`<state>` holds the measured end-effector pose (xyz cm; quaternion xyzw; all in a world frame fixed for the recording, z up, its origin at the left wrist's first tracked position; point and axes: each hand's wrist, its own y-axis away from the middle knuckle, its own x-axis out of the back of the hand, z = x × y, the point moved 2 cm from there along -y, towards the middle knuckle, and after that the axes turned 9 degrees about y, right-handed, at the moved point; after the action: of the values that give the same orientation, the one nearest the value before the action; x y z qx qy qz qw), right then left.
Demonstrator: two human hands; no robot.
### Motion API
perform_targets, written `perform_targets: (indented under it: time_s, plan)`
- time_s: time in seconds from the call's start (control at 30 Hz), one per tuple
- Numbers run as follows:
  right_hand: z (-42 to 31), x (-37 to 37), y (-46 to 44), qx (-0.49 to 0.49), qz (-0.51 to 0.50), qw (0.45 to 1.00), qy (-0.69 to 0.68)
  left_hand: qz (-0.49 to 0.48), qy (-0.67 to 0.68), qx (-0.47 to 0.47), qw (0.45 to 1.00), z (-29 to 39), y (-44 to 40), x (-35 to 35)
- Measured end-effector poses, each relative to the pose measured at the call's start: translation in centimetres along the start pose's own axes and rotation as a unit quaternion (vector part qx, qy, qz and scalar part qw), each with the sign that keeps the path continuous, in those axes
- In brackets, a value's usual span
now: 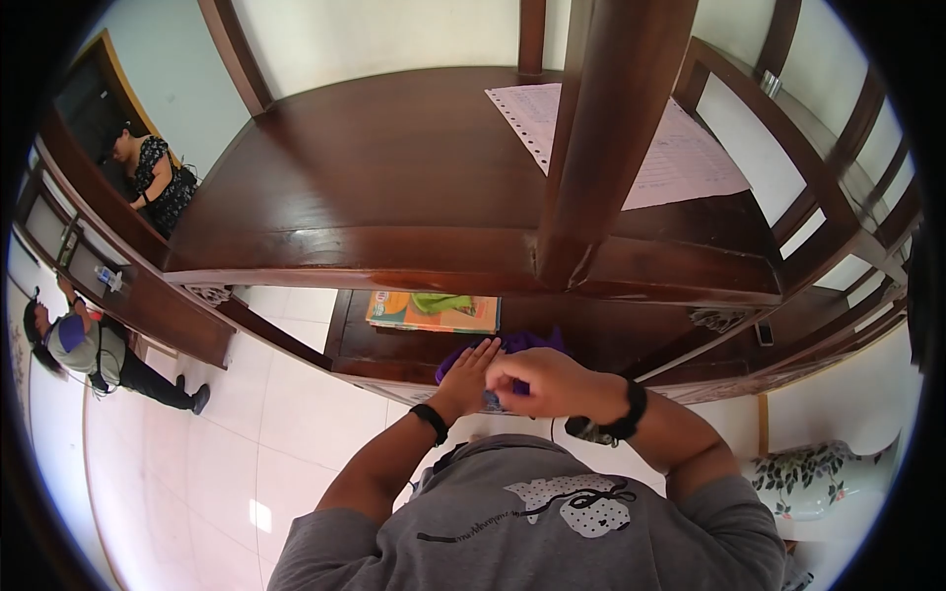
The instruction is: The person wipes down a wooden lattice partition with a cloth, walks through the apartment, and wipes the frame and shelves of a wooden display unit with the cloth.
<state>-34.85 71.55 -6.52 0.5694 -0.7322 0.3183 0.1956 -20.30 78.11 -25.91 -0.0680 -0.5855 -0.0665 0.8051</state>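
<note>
A bunched purple cloth (532, 342) lies on the lower wooden shelf (621, 330), partly covered by my hands. My left hand (467, 379) rests on the cloth's left side with its fingers stretched out. Just to the right, my right hand (542, 382) is over the cloth with its fingers curled; what they hold, if anything, is hidden. Beyond my left hand, a stack of orange and green books (434, 311) lies flat on the same shelf.
Above is a dark wooden shelf top (394, 148) with a pink printed sheet (680, 163) behind a thick post (616, 128). A phone (765, 333) lies at the right. Two people (163, 182) are at the left. A floral vase (828, 478) stands lower right.
</note>
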Motion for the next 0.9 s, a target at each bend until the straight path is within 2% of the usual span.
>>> perform_targets:
  time_s: [0.03,0.07,0.1,0.2,0.3,0.4,0.5,0.63,0.73,0.83,0.9]
  plan:
    - [2.9,-1.2,0.8,-0.092,-0.028,0.995,0.016,0.005,0.027,0.005,1.0,0.6,-0.1,0.6]
    - [5.5,-2.0,1.5,-0.107,-0.008,0.994,0.019,0.009,0.054,0.009,0.998,1.0,-0.2,0.8]
    - [7.6,-2.7,2.2,-0.122,0.013,0.992,0.022,0.024,0.024,-0.004,0.999,0.9,-0.5,-0.1]
    - [11.7,-4.0,4.1,-0.232,0.007,0.972,0.023,0.028,0.035,-0.007,0.999,1.8,-1.3,-0.5]
    - [14.2,-4.7,5.6,-0.269,0.057,0.961,0.036,0.021,0.048,-0.027,0.998,2.9,-2.4,-0.4]
    - [15.3,-5.0,6.6,-0.315,0.056,0.946,0.052,0.027,0.061,-0.04,0.997,3.7,-3.0,-0.7]
    - [16.6,-5.9,7.5,-0.305,0.085,0.946,0.071,0.034,0.074,-0.042,0.996,4.0,-3.1,-0.6]
    - [17.0,-6.8,6.5,-0.288,0.06,0.953,0.073,0.05,0.108,-0.044,0.992,3.0,-2.5,-0.3]
    - [16.3,-7.7,4.9,-0.273,0.047,0.959,0.057,0.041,0.124,-0.006,0.991,1.4,-0.7,1.5]
    - [15.6,-9.1,3.4,-0.224,0.06,0.97,0.073,0.071,0.1,0.036,0.992,-0.5,2.1,2.4]
    - [15.1,-9.6,2.8,-0.206,0.032,0.975,0.079,0.083,0.072,0.058,0.992,-1.6,3.6,2.4]
